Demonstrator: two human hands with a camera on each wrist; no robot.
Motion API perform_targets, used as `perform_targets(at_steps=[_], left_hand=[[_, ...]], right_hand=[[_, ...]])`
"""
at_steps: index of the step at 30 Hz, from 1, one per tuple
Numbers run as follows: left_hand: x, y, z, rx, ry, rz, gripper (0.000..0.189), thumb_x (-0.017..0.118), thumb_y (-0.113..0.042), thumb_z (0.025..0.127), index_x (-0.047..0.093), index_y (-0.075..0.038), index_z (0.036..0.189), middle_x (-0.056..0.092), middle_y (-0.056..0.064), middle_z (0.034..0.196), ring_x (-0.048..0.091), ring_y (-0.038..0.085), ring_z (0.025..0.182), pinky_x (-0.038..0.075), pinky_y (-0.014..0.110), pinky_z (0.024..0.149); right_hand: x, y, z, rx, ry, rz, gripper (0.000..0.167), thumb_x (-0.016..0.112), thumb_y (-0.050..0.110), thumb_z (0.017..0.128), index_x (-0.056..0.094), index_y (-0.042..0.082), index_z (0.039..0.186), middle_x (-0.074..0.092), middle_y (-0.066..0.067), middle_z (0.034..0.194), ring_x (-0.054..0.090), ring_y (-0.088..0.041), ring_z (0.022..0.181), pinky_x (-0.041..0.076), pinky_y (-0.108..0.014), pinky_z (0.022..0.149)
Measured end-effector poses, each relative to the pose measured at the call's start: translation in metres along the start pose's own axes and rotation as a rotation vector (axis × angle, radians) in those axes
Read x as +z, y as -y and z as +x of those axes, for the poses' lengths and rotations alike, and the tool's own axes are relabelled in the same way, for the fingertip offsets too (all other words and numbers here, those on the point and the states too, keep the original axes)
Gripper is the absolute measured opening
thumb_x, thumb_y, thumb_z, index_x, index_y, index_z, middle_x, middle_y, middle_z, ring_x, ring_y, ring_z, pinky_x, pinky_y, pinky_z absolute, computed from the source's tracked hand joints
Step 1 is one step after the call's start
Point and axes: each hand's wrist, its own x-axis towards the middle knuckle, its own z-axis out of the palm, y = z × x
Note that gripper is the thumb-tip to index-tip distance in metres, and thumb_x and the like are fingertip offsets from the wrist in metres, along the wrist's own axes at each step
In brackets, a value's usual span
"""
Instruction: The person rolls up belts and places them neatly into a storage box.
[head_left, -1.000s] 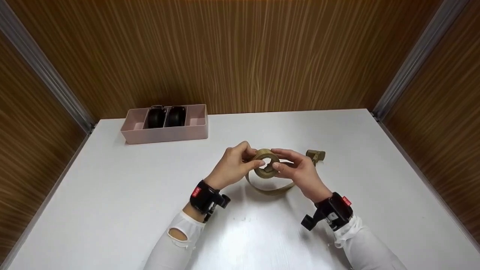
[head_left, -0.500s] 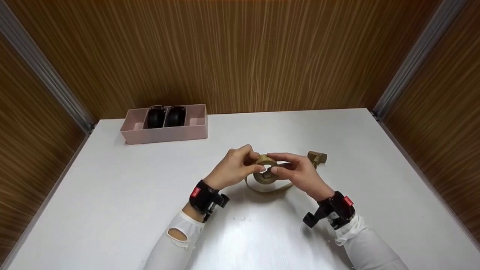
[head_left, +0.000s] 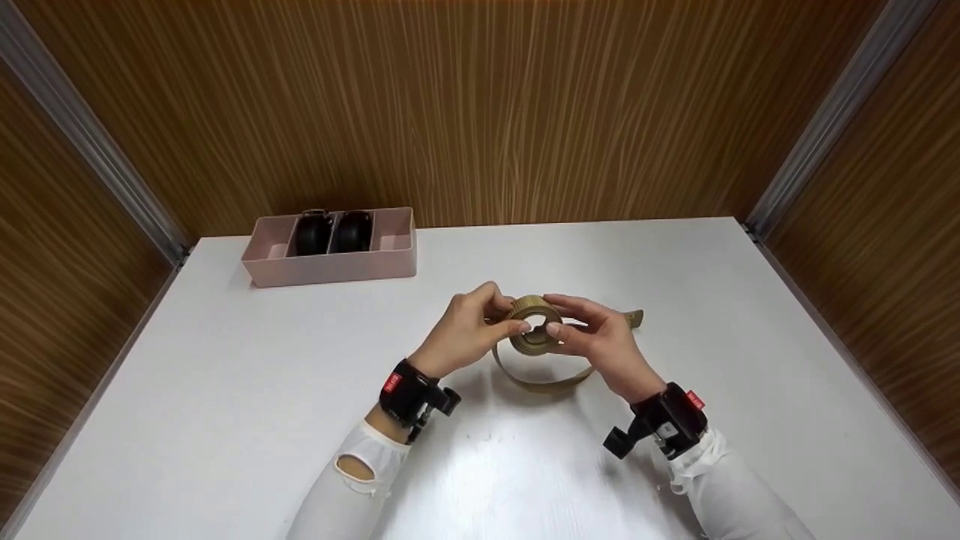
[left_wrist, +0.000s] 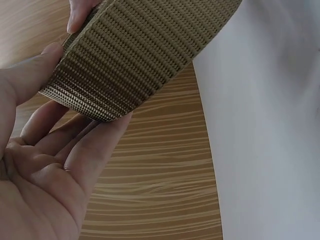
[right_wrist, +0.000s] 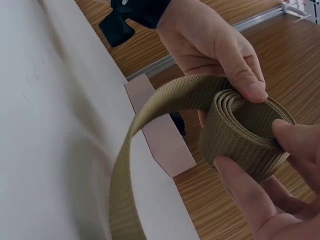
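Note:
A khaki webbing belt [head_left: 532, 303] is wound into a coil, held above the table in front of me. My left hand [head_left: 466, 331] pinches the coil's left side, thumb on the near edge and fingers behind. On the right side, my right hand [head_left: 606, 346] pinches it too, its thumb at the rim of the central hole. In the right wrist view the coil [right_wrist: 232, 142] shows several layers, and a loose length of strap [right_wrist: 125, 170] curves down from it. That strap loops below the hands, and the belt's far end [head_left: 636, 319] shows beyond the right hand. The strap's middle stretch is partly hidden.
A pink divided box [head_left: 337, 268] stands at the back left of the white table [head_left: 262, 390]. Two black rolled items [head_left: 313, 235] sit in its middle compartments. Wood-grain panels [head_left: 480, 112] enclose the back and sides.
The coil dipped slightly toward me and came back up. The belt's far end has turned and drawn a little toward the right hand, so less of it shows.

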Motion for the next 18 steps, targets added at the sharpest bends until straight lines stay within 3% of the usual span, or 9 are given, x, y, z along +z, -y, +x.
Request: perform_targets(at_steps=[6,8,11,18], left_hand=[[-0.0014,0.0006,-0.0005,0.034,0.076,0.055,0.024,0.081,-0.016,0.093,0.059,-0.005,0.092,0.079,0.004,0.101,0.068,0.006,0.087,0.054,0.024,0.076],[-0.0016,0.0007,-0.0004,0.034,0.088,0.064,0.025,0.081,-0.017,0.092,0.059,-0.005,0.091,0.079,0.004,0.102,0.068,0.006,0.087,0.054,0.024,0.077],[-0.0012,0.0008,-0.0002,0.027,0.069,0.049,0.025,0.081,-0.018,0.093,0.060,-0.005,0.092,0.078,0.005,0.106,0.070,0.008,0.091,0.056,0.026,0.080],[0.0002,0.0006,0.0009,-0.008,-0.048,0.049,0.027,0.082,-0.022,0.092,0.060,-0.007,0.095,0.078,0.006,0.107,0.074,0.013,0.093,0.059,0.029,0.079]], right_hand=[[-0.0068,0.0048,0.0006,0.000,0.089,-0.246,0.043,0.077,0.010,0.096,0.066,-0.001,0.136,0.067,-0.018,0.135,0.074,-0.024,0.106,0.060,-0.035,0.086],[-0.0074,0.0058,0.0006,0.008,0.110,-0.259,0.043,0.077,0.011,0.096,0.066,0.000,0.136,0.067,-0.018,0.134,0.074,-0.024,0.105,0.060,-0.035,0.086],[-0.0064,0.0054,0.0006,0.012,0.088,-0.218,0.043,0.077,0.009,0.096,0.065,-0.001,0.136,0.066,-0.018,0.135,0.074,-0.023,0.106,0.060,-0.036,0.087],[0.0013,0.0000,-0.0007,-0.002,-0.030,0.005,0.047,0.071,-0.002,0.096,0.058,-0.007,0.141,0.062,-0.019,0.132,0.072,-0.027,0.107,0.059,-0.042,0.089]])
